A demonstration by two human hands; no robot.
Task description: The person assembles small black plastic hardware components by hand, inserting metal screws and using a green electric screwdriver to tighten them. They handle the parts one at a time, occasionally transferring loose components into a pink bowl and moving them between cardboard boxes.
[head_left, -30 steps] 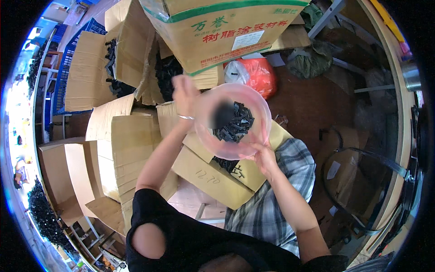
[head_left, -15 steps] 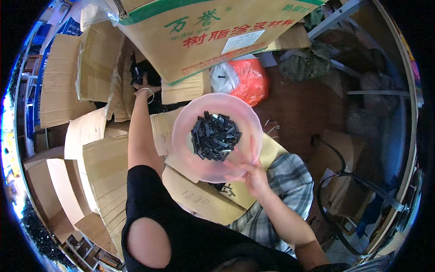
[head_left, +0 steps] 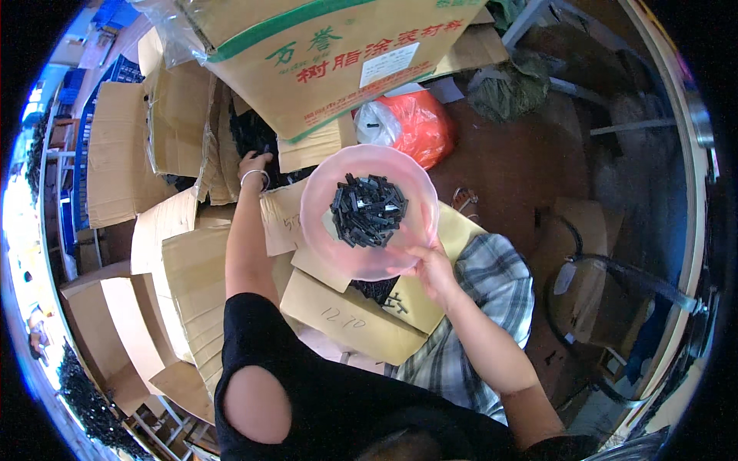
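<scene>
My right hand (head_left: 428, 269) grips the near rim of a pink translucent plastic bowl (head_left: 321, 221), held up in front of me. A heap of several small black plastic pieces (head_left: 367, 210) lies in the bowl. My left hand (head_left: 254, 164), with a bracelet on the wrist, reaches forward into an open cardboard box (head_left: 223, 146) holding dark pieces; its fingers are hidden among them, so what they hold cannot be seen.
A large cardboard carton (head_left: 330, 46) with a green stripe stands ahead. Open and flattened cartons (head_left: 184, 269) crowd the left and lie under the bowl. An orange-red plastic bag (head_left: 415, 127) lies on the brown floor (head_left: 523, 169). A black cable (head_left: 615, 269) runs at right.
My left hand left the bowl's rim and reached forward and left into the open box. The bowl stays in my right hand, and the view has shifted toward the big carton.
</scene>
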